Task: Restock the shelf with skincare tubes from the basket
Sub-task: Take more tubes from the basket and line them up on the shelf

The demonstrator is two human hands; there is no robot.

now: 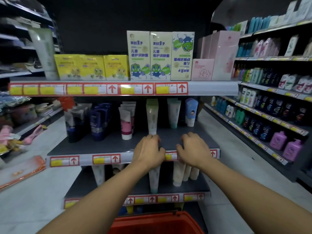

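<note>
A pale green skincare tube (152, 115) stands cap-down on the dark middle shelf (101, 146). My left hand (148, 152) rests just in front of it, fingers bent, fingertips at the tube's white cap and holding nothing. A little to the right, my right hand (193, 149) lies on the shelf's front edge with loosely curled fingers, also empty. Along the same shelf stand a pink-and-white tube (126, 123), dark blue tubes (99, 120), a teal-tipped tube (174, 114) and a blue child's tube (191, 112). The orange basket (157, 222) sits below my arms; its inside is hidden.
Yellow, green and pink boxes (160, 55) fill the top shelf. Cream tubes (179, 174) stand on the lower shelf. Aisle shelving with bottles (270, 115) runs along the right, cluttered shelves (25, 115) along the left. Bare shelf surface lies between my hands.
</note>
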